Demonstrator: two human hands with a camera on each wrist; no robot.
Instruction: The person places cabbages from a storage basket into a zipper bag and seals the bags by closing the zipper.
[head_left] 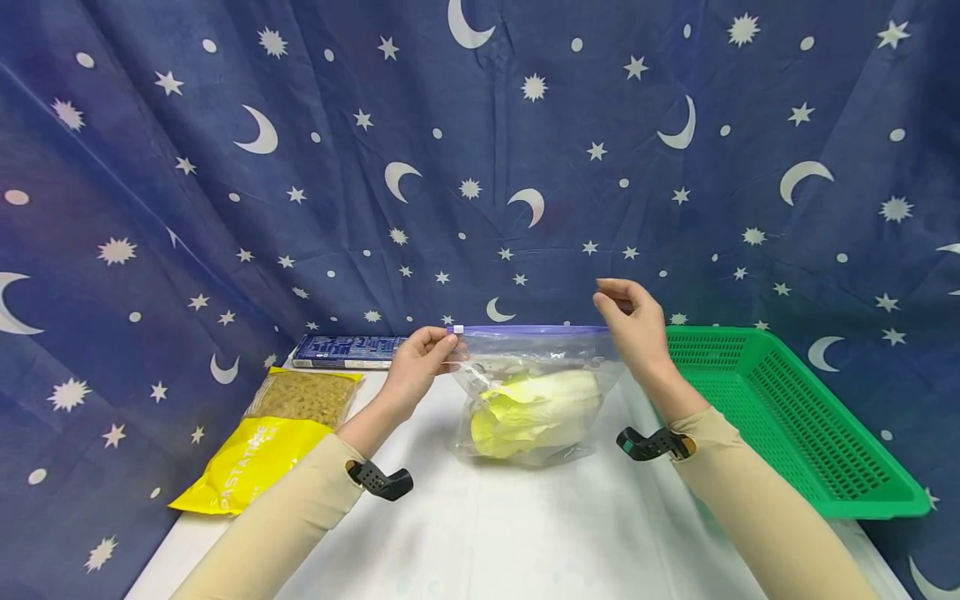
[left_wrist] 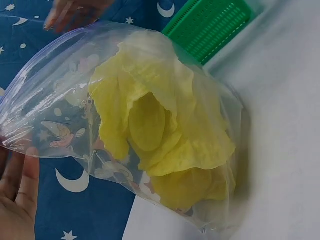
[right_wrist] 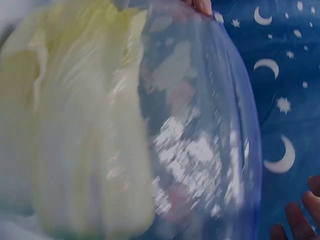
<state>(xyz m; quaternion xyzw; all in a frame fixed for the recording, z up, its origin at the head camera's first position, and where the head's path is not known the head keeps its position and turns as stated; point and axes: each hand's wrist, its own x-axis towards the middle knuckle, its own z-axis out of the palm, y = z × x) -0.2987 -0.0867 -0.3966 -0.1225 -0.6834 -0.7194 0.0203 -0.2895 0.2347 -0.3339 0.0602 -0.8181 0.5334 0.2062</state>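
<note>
A clear zip bag [head_left: 540, 354] with a purple top strip hangs upright over the table, a head of napa cabbage [head_left: 536, 412] inside it. My left hand [head_left: 420, 360] pinches the bag's upper left corner, right beside a small white slider [head_left: 458, 330]. At the other end my right hand [head_left: 632, 321] is raised just above the upper right corner, fingers loosely bent with nothing between them. The right wrist view shows its fingers [right_wrist: 298, 220] apart from the purple strip. Yellow leaves [left_wrist: 165, 125] face the left wrist camera through the plastic.
On the right stands a green plastic basket [head_left: 828, 508]. A yellow bag of pasta [head_left: 262, 454] lies to the left, with a flat blue box [head_left: 348, 352] behind it. A dark blue curtain [head_left: 480, 167] with moons and stars hangs behind the white-covered table [head_left: 480, 542].
</note>
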